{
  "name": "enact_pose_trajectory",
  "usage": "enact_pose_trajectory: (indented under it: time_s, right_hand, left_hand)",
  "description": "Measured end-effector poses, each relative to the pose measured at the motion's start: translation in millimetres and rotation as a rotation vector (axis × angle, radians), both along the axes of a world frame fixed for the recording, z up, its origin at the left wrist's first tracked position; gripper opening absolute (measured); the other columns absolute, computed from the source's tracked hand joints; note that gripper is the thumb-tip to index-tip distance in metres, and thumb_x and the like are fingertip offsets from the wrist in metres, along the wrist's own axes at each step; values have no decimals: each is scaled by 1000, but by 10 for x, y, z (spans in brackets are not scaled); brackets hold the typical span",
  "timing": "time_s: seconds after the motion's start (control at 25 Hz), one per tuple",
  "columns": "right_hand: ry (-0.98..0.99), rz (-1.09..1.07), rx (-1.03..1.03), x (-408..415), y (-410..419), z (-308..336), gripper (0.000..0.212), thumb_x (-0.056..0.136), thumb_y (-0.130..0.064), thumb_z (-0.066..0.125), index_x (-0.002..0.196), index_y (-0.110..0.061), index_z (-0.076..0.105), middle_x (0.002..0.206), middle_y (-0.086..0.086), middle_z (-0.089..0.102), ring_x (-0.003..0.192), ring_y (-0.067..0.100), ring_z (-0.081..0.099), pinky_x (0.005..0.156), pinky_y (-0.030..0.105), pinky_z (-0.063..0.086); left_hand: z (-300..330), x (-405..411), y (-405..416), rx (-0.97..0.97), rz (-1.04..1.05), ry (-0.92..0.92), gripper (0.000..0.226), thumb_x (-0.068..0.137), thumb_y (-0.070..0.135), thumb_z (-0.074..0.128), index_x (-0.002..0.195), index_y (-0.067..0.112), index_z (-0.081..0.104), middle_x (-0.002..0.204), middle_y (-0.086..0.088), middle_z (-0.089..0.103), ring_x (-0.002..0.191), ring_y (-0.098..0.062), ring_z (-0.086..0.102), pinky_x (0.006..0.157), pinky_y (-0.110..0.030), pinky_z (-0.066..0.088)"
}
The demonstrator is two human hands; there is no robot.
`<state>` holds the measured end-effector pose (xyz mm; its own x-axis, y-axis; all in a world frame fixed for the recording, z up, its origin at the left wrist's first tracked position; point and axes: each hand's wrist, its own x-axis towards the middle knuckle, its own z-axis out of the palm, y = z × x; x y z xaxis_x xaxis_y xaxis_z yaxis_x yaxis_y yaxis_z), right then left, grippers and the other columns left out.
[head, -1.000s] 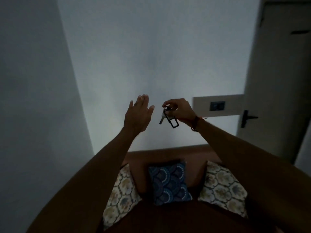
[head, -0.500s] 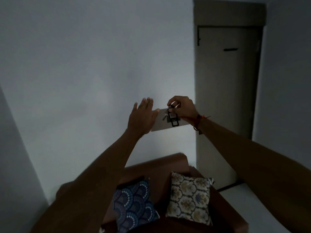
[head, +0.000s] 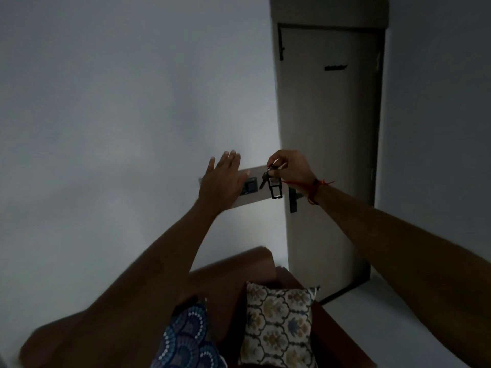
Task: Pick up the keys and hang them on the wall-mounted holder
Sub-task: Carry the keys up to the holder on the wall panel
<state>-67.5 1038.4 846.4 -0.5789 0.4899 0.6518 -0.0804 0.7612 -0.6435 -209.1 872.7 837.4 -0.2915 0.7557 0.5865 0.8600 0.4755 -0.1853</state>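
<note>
Pinching the keys (head: 271, 180) by their ring, the right hand (head: 291, 168) dangles them free for hooking; left hand (head: 221, 181) spread, empty, grip open.

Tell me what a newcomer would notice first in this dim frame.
Centre frame, the right hand pinches a bunch of keys with a black rectangular fob dangling, held up before a pale wall plate. Beside it the left hand is raised open, fingers spread, covering that plate's left end. Below sit two patterned cushions on a brown sofa, with a closed door at right.

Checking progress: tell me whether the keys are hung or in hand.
In hand: the keys dangle from the right hand's pinch.
</note>
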Motion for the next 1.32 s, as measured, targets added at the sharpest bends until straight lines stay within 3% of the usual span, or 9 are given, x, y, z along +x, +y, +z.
enact_pose_trajectory:
  time_s: [0.24, 0.48, 0.72, 0.96, 1.2, 1.32]
  right_hand:
    - [-34, -9, 6, -682, 943, -25, 16, 74, 5, 78, 84, -6, 72, 82, 16, 73, 62, 10, 65, 53, 12, 49]
    - [-32, -5, 38, -1371, 1839, -117, 14, 75, 0, 79, 84, -9, 72, 79, 8, 73, 70, 16, 68, 66, 25, 54]
    - [-42, 99, 12, -1972, 2686, -191, 12, 78, 2, 77, 88, -2, 72, 81, 14, 72, 58, 5, 64, 47, 7, 47]
    - [-43, 229, -4, -2703, 3493, -234, 14, 77, -3, 78, 90, -3, 72, 85, 18, 75, 67, 21, 68, 53, 19, 51]
    - [-50, 336, 38, -3379, 4039, -401, 13, 75, -3, 79, 86, -3, 73, 81, 17, 75, 62, 14, 65, 53, 6, 50]
    - [-59, 388, 50, -3730, 4131, -554, 12, 74, -2, 79, 84, -4, 73, 79, 18, 75, 64, 17, 67, 55, 7, 50]
  left_hand:
    - [3, -722, 920, 73, -37, -36, 65, 111, 47, 25, 162, 7, 25, 172, -14, 25, 161, -28, 20, 132, -51, 15]
    - [-199, -1397, 1791, 44, -3, -79, 68, 111, 50, 24, 164, 9, 16, 174, -13, 15, 163, -26, 12, 133, -49, 11]
    - [-294, -1908, 2553, 45, 53, -108, 72, 109, 54, 23, 165, 10, 12, 175, -11, 10, 163, -24, 8, 133, -48, 9]
    - [-335, -2436, 3163, 45, 195, -100, 73, 109, 55, 24, 165, 9, 14, 175, -12, 12, 163, -25, 10, 134, -50, 12]
    - [-477, -2746, 3466, 61, 325, -104, 73, 109, 54, 27, 164, 9, 14, 174, -12, 13, 163, -25, 11, 134, -50, 13]
    - [-636, -2862, 3481, 12, 383, -128, 73, 109, 53, 29, 165, 8, 13, 175, -12, 12, 163, -25, 11, 133, -50, 14]
